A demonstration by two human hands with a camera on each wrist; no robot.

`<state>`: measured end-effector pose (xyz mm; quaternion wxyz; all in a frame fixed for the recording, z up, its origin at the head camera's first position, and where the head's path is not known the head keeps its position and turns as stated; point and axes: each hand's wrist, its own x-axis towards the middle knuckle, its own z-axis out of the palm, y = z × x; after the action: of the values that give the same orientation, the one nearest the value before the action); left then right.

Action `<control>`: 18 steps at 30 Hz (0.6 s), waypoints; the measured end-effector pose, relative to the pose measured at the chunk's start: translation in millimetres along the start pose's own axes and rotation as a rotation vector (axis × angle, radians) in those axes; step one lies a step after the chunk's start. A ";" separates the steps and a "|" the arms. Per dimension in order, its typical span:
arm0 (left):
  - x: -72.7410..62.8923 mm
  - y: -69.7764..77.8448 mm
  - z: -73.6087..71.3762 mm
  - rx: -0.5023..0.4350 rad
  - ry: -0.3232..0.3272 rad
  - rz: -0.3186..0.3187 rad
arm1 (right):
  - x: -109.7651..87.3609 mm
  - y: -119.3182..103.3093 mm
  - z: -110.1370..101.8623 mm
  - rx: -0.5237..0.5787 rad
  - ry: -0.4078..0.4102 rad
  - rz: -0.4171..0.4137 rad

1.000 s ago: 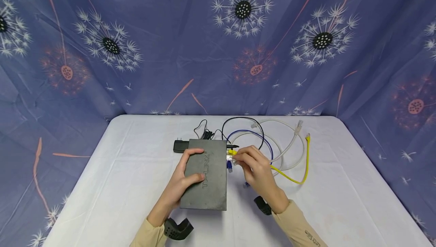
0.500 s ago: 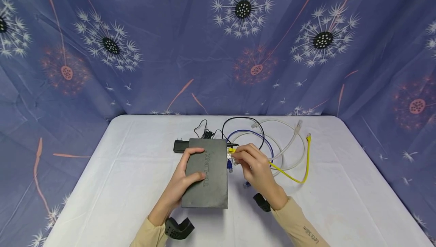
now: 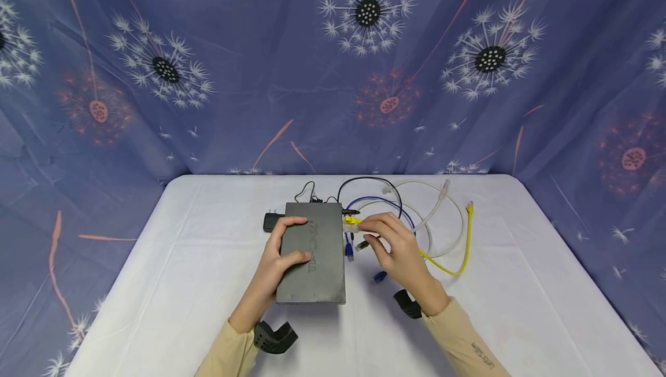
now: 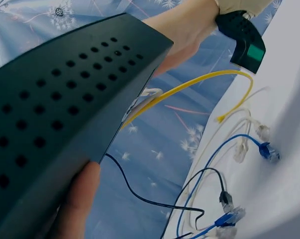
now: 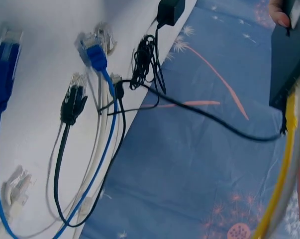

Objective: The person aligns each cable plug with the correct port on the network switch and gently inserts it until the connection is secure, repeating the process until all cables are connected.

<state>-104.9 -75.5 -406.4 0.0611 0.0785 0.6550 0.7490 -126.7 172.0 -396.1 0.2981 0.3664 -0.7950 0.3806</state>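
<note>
The dark box is held up above the white table. It sits a little farther from the person than it did half a second ago. The left hand grips the box's left side, with the thumb and one finger bent over the top.

On the box's right side, the end of the yellow cable is against its edge. A grey cable runs next to the yellow one there. The right hand is just right of the box. Its finger and thumb tips are near the cable ends; I cannot tell if they pinch one. The thumb now shows more clearly than before.

A black plug right of the box is easier to see than earlier. One blue plug lies close to the box's right edge, and another blue plug is farther right. Left of the box is the black power block, its place on the table unchanged.
</note>
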 end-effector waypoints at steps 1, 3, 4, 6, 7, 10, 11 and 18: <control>0.9 0.2 -0.9 -0.004 0.004 -0.002 | -1.0 0.0 -2.0 -0.003 0.002 0.014; 2.3 0.7 -2.7 -0.006 0.015 -0.009 | -3.2 0.0 -6.1 -0.001 0.009 0.034; 2.8 1.1 -3.7 -0.009 0.021 -0.013 | -4.2 0.1 -7.9 0.000 0.013 0.041; 3.6 1.7 -5.4 -0.012 0.032 -0.021 | -6.5 0.4 -11.3 0.005 0.023 0.050; 3.9 1.8 -6.2 -0.014 0.035 -0.027 | -7.8 0.4 -12.8 0.010 0.028 0.054; 4.6 2.5 -7.9 -0.015 0.041 -0.029 | -12.5 0.8 -16.4 0.018 0.048 0.053; 4.9 2.5 -8.3 -0.014 0.042 -0.027 | -14.4 1.0 -17.3 0.017 0.055 0.050; 6.1 2.2 -9.2 -0.020 0.044 -0.019 | -30.4 3.3 -21.3 0.012 0.077 0.045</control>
<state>-112.6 -83.5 -405.2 0.0544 0.0553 0.6494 0.7565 -108.4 201.8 -408.9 0.3178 0.3351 -0.7887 0.4058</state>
